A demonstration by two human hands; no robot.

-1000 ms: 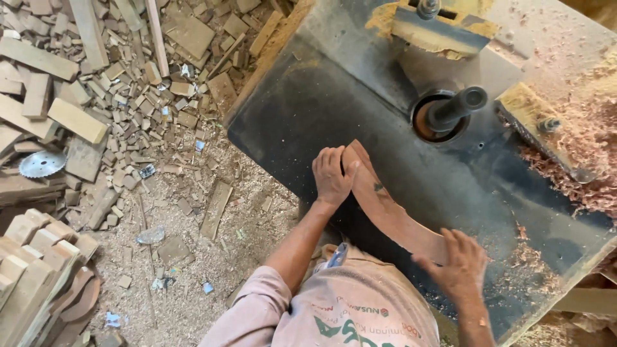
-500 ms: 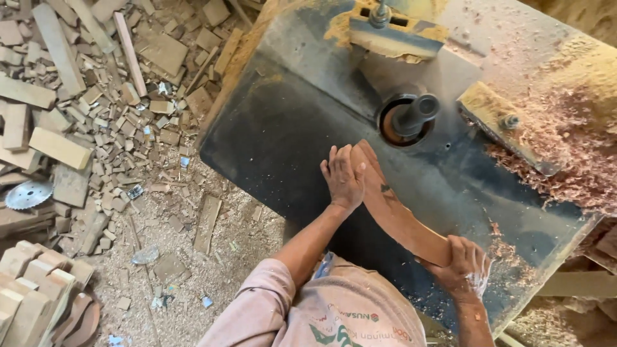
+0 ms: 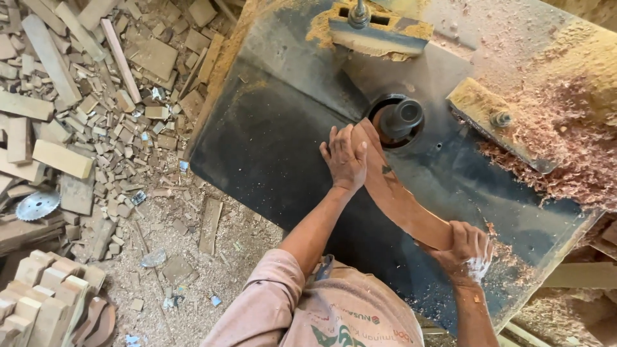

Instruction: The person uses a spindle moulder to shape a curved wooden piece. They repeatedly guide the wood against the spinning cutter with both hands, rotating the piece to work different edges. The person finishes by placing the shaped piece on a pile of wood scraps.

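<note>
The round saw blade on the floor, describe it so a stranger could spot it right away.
Start at the dark machine table, then look left over the floor littered with wood offcuts. Near the left edge lies the saw blade: a flat, grey, toothed metal disc, the only round metal thing among the pale blocks.
</note>
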